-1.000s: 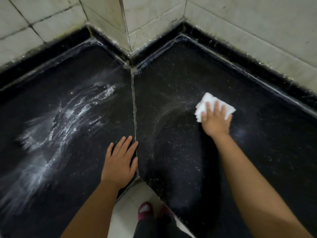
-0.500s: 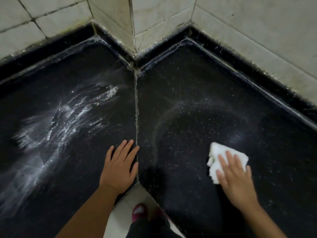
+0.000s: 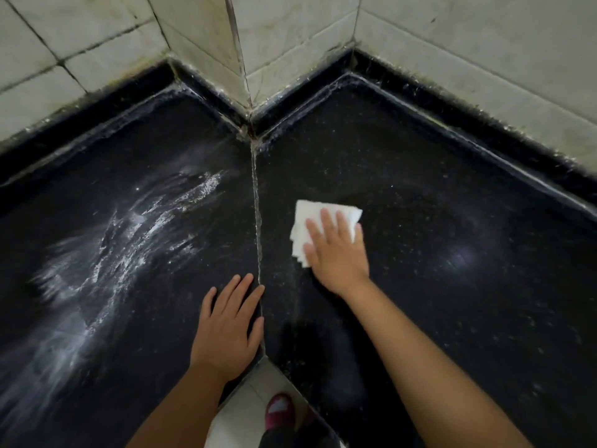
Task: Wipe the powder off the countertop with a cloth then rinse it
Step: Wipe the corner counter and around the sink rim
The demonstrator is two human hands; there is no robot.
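A black L-shaped countertop (image 3: 452, 253) fills the view, split by a pale seam (image 3: 257, 221) down the middle. White powder (image 3: 129, 240) is smeared in streaks across the left slab. On the right slab only fine specks show. My right hand (image 3: 336, 250) presses a folded white cloth (image 3: 307, 221) flat on the right slab, just right of the seam, with straight fingers on top of it. My left hand (image 3: 229, 328) rests flat on the left slab near the inner corner, fingers spread, holding nothing.
Pale tiled walls (image 3: 290, 43) rise behind the counter, with a tiled column jutting into the back corner. A raised black lip (image 3: 484, 124) runs along the walls. Below the counter's inner corner a light floor and a pink shoe (image 3: 279, 410) show.
My right hand has swept the cloth from the near right part of the slab up and left, close to the seam. My left hand stays in place.
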